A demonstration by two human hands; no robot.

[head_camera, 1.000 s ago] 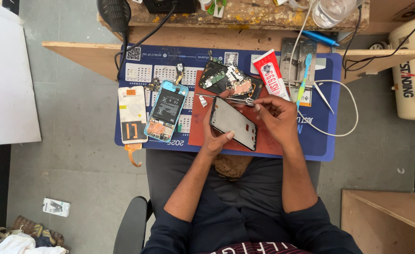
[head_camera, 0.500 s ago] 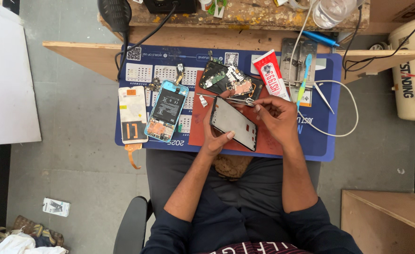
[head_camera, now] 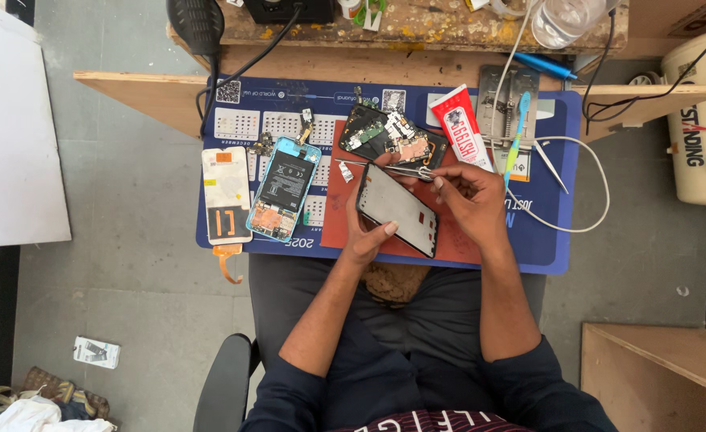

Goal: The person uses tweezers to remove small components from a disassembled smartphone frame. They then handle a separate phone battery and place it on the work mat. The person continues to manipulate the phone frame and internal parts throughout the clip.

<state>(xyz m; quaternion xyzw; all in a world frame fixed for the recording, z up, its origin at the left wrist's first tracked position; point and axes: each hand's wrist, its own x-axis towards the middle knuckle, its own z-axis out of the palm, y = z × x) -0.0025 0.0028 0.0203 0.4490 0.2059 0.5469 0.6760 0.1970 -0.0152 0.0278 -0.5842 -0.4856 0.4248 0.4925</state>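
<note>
The left hand (head_camera: pixel 362 232) holds a flat phone frame (head_camera: pixel 397 210) by its lower edge, tilted up over the red mat (head_camera: pixel 449 244) on the counter (head_camera: pixel 137 92); its grip is closed on the frame, thumb across the front. The right hand (head_camera: pixel 471 200) has its fingers pinched tight on thin metal tweezers (head_camera: pixel 385 168), and the tips reach toward the top corner of the frame. To do this well, I think the left hand should keep the frame very still and the tweezers should only touch the small spot, softly, so nothing bends. Left of the frame lies an open phone with a blue rim (head_camera: pixel 283 189), and beside that a white screen panel (head_camera: pixel 226 194) with an orange tail. Behind are dark circuit boards (head_camera: pixel 391 138). A red and white tube (head_camera: pixel 462 128) lies slanted on the blue mat (head_camera: pixel 553 240), with a blue toothbrush (head_camera: pixel 518 132) next to it. A small white packet (head_camera: pixel 95 352) lies on the floor.
</note>
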